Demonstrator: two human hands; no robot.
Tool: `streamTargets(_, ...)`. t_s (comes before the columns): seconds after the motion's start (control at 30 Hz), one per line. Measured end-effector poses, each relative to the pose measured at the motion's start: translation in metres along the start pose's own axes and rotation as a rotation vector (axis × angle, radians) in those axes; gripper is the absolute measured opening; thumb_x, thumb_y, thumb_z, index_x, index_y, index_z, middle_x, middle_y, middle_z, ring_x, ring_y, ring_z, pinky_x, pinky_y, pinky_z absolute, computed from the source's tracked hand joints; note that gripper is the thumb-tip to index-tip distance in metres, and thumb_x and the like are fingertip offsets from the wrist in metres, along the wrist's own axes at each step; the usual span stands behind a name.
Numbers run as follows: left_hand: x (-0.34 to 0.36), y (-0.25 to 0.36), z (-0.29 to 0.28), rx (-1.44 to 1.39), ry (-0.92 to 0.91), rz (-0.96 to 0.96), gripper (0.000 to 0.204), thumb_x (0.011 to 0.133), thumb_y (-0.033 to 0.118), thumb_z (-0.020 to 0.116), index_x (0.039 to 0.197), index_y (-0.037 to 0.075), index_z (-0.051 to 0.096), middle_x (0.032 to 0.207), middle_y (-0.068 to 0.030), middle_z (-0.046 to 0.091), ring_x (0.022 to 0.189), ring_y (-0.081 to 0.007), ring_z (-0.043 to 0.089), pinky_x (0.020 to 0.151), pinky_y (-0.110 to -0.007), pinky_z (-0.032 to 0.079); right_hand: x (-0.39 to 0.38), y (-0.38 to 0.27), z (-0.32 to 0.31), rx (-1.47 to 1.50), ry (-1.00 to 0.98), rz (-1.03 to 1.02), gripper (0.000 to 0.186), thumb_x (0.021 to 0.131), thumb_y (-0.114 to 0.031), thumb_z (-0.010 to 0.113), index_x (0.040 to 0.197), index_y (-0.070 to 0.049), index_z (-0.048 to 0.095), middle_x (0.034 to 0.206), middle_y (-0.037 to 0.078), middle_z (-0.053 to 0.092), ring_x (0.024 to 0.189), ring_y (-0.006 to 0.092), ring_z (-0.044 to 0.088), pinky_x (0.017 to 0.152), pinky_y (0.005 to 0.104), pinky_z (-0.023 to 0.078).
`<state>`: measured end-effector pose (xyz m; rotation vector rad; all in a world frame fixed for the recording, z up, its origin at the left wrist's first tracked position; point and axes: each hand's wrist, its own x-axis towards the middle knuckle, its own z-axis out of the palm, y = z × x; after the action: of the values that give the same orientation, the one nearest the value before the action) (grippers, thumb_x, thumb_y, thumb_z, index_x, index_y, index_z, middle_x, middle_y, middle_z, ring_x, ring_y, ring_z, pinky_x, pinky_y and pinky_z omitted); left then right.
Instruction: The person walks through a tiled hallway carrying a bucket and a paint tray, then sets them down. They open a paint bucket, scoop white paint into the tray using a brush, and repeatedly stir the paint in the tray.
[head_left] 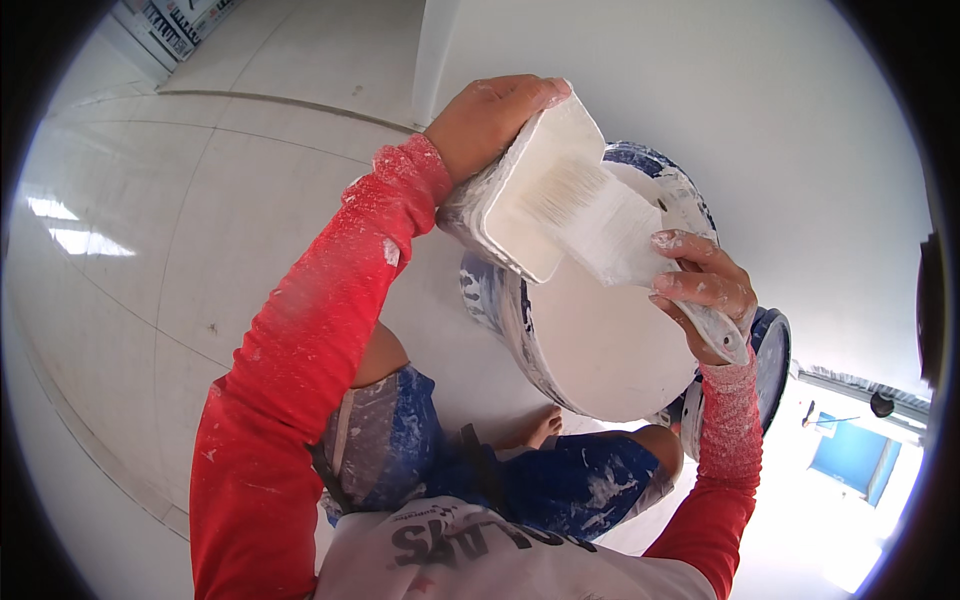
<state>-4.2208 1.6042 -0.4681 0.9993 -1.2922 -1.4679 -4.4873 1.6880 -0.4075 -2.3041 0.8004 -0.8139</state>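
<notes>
Nearest the camera, at 6 o'clock: blue trousers (570,480) smeared with white, knees bent in a squat, bare toes just visible beside the bucket. Red sleeves (300,350) dusted with white, rising from the lower edge toward 12 and 2 o'clock. Left hand (490,120) clenched over the far edge of a small rectangular white tray (520,215), held tilted at 12 o'clock, directly above the bucket's near rim. Right hand (705,290) wrapped around the handle of a wide flat brush (600,215) at 3 o'clock, fingers spattered, bristles laid flat against the tray's inner face. Judged good practice at this step: tray kept over the bucket mouth so that drips landed inside; brush drawn with even, light pressure along the tray face, bristles kept flat rather than splayed; tilt held steady with the left wrist. Tray: shallow, rounded corners, coated white inside and out, grey smudges on the underside. Brush: broad, bristles loaded white and streaked, handle paint-crusted. Beyond, at centre: round blue bucket (500,300), walls streaked white, filled with smooth white paint (600,350). Blue lid (772,360) propped just behind the right wrist. Farthest: pale tiled floor (200,200) at 9 o'clock, white wall (750,100) at 1 o'clock.
</notes>
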Motion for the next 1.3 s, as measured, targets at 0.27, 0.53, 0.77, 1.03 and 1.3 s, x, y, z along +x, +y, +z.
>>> streamTargets(0.27,-0.003,0.006,0.002,-0.054,-0.005,-0.079,0.045,0.087,0.045,0.055,0.104,0.004,0.066,0.093,-0.0052,0.067,0.083,-0.0143,0.060,0.078,-0.028,0.047,-0.022,-0.023,-0.021,0.016,-0.027,0.105,0.025,0.069,0.000,0.078,0.091,-0.008,0.069,0.110,0.016,0.063,0.102,0.0285,0.064,0.085,0.0359,0.052)
streamTargets(0.53,0.002,0.000,-0.001,-0.016,-0.026,-0.072,0.049,0.087,0.046,0.055,0.110,0.004,0.065,0.096,-0.0064,0.067,0.086,-0.0155,0.060,0.081,-0.029,0.047,-0.026,-0.023,-0.026,0.143,0.294,0.091,0.027,0.075,-0.020,0.078,0.095,-0.010,0.064,0.116,0.018,0.060,0.113,0.0316,0.055,0.094,0.0428,0.044)
streamTargets(0.77,0.004,-0.004,-0.001,0.014,-0.005,0.015,0.049,0.086,0.047,0.055,0.107,0.004,0.066,0.096,-0.0071,0.067,0.086,-0.0166,0.060,0.081,-0.029,0.047,0.008,-0.037,0.017,-0.159,0.073,-0.080,0.028,0.067,0.004,0.077,0.089,-0.007,0.064,0.107,0.015,0.065,0.096,0.0306,0.066,0.081,0.0358,0.054)
streamTargets(1.03,0.004,-0.003,0.001,0.062,0.021,-0.026,0.051,0.087,0.049,0.053,0.109,0.006,0.067,0.095,-0.0082,0.069,0.084,-0.0180,0.063,0.080,-0.029,0.048,-0.002,-0.050,0.002,-0.167,-0.045,-0.133,0.029,0.059,0.001,0.081,0.082,-0.008,0.065,0.098,0.013,0.068,0.090,0.0292,0.067,0.076,0.0360,0.056)
streamTargets(1.3,0.003,-0.008,-0.003,0.078,-0.008,0.077,0.050,0.087,0.048,0.053,0.111,0.006,0.066,0.096,-0.0075,0.068,0.085,-0.0178,0.062,0.080,-0.029,0.048,-0.022,-0.058,-0.023,0.095,0.279,0.007,0.027,0.080,-0.024,0.074,0.102,-0.012,0.063,0.101,0.013,0.066,0.090,0.0270,0.067,0.079,0.0421,0.056)
